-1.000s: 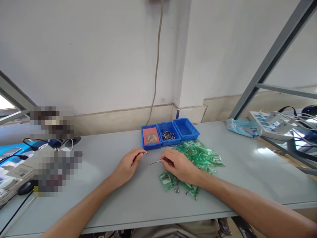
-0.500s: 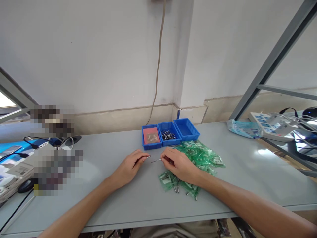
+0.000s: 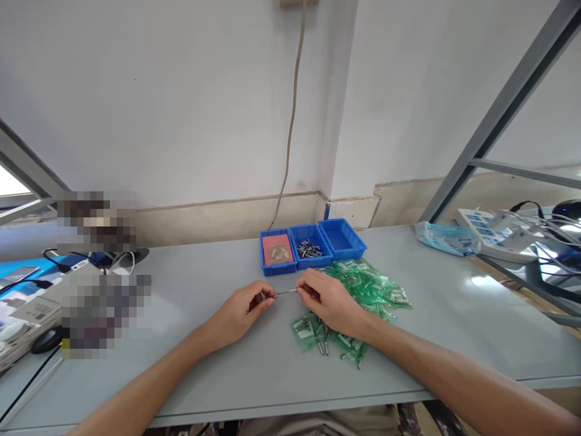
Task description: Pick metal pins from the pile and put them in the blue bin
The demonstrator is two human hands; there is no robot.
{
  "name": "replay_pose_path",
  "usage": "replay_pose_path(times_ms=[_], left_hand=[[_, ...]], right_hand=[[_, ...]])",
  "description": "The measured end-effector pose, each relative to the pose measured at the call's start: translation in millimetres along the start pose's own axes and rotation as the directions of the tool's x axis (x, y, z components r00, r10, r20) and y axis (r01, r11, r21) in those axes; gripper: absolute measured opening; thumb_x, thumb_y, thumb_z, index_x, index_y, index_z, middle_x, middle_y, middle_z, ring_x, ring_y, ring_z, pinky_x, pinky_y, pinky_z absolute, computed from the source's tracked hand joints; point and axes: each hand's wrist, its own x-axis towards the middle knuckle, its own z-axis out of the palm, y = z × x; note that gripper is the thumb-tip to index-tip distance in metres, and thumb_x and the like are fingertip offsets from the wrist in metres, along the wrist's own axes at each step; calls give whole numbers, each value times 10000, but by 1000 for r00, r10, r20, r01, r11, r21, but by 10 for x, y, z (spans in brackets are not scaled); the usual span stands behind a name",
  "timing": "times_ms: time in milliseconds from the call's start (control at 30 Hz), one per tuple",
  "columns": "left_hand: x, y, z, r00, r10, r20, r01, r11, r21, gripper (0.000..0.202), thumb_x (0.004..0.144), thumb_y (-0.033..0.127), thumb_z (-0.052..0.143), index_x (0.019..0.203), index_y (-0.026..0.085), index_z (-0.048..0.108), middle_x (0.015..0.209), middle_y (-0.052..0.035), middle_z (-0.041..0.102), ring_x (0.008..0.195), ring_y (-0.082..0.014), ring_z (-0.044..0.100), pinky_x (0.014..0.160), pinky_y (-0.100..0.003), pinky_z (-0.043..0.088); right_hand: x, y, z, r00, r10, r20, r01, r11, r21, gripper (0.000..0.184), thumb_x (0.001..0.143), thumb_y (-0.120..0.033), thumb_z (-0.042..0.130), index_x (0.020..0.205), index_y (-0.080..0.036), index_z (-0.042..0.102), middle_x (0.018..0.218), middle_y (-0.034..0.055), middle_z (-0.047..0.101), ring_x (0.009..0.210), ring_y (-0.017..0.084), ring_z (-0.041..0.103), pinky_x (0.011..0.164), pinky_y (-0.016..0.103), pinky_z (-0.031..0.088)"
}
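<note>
My right hand (image 3: 324,298) pinches a thin metal rod (image 3: 287,292), which points left across the gap between my hands. At the rod's left end, the thumb and fingertips of my left hand (image 3: 242,309) close on a small metal piece (image 3: 275,296), mostly hidden by the fingers. Whether the rod has entered this piece I cannot tell. Beside and under my right hand lies a pile of green plastic bags (image 3: 363,281) with metal pins. One small green bag (image 3: 306,332) lies nearer me, with metal pins (image 3: 324,348) beside it.
Behind my hands stand three blue bins: the left bin (image 3: 278,271) holds a pink sheet and a small clear bag, the middle bin (image 3: 313,263) loose metal pins (image 3: 307,248). The right bin (image 3: 342,238) shows its bare floor. Cables and devices (image 3: 36,303) crowd the left side; a power strip (image 3: 494,233) lies right.
My left fingertips have moved slightly down to the free end of the rod, closing the gap seen before. My right hand has stayed almost in place, still gripping the rod.
</note>
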Motion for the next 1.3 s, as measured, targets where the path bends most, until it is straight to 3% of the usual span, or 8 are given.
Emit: replay_pose_path(times_ms=[133, 267, 667, 833, 1000, 1300], left_hand=[[6, -4, 3, 997, 71, 13, -71, 997, 19, 267, 1074, 408, 479, 1120, 244, 685, 1026, -25, 693, 806, -165, 583, 727, -269, 444], [3, 4, 4, 998, 62, 4, -62, 998, 12, 255, 1070, 398, 489, 1155, 250, 679, 1057, -26, 693, 802, -161, 578, 723, -269, 444], [-4, 3, -4, 999, -34, 10, 34, 997, -73, 190, 1025, 383, 539, 1033, 207, 609, 808, 15, 581, 717, -139, 498, 635, -237, 402], [-2, 0, -5, 1000, -19, 20, 21, 997, -69, 207, 1037, 373, 519, 1066, 208, 641, 855, 4, 625, 737, -143, 513, 656, -239, 416], [15, -46, -2, 997, 75, 13, -76, 997, 20, 231, 1031, 294, 521, 1088, 239, 739, 999, -15, 700, 770, -142, 574, 698, -251, 429], [29, -87, 13, 999, 33, -4, -33, 999, -35, 136, 981, 334, 645, 1013, 220, 712, 921, -6, 662, 751, -140, 564, 689, -250, 451]], right_hand=[[-1, -20, -2, 1000, 5, 18, -5, 1000, 15, 127, 989, -119, 536, 938, -221, 591, 857, 1, 617, 742, 166, 544, 690, 294, 409], [-4, -15, 4, 999, 6, 33, -6, 1000, 5, 116, 994, -129, 541, 939, -215, 596, 852, 0, 615, 741, 164, 534, 691, 299, 403], [-19, 9, 28, 998, 10, 58, -10, 1000, -3, 110, 993, -133, 548, 948, -220, 598, 862, 3, 622, 747, 170, 539, 701, 307, 408], [-21, 12, 25, 998, -6, 58, 6, 1000, 11, 105, 1002, -147, 547, 950, -218, 605, 868, 7, 627, 753, 172, 545, 696, 310, 416], [-15, -19, 8, 997, -20, 72, 18, 1000, 21, 122, 1006, -136, 538, 939, -219, 598, 872, 12, 630, 749, 174, 556, 693, 313, 428], [-20, 3, 40, 997, -39, 60, 39, 999, 1, 114, 995, -128, 558, 932, -215, 596, 853, 5, 624, 734, 168, 541, 699, 310, 415]])
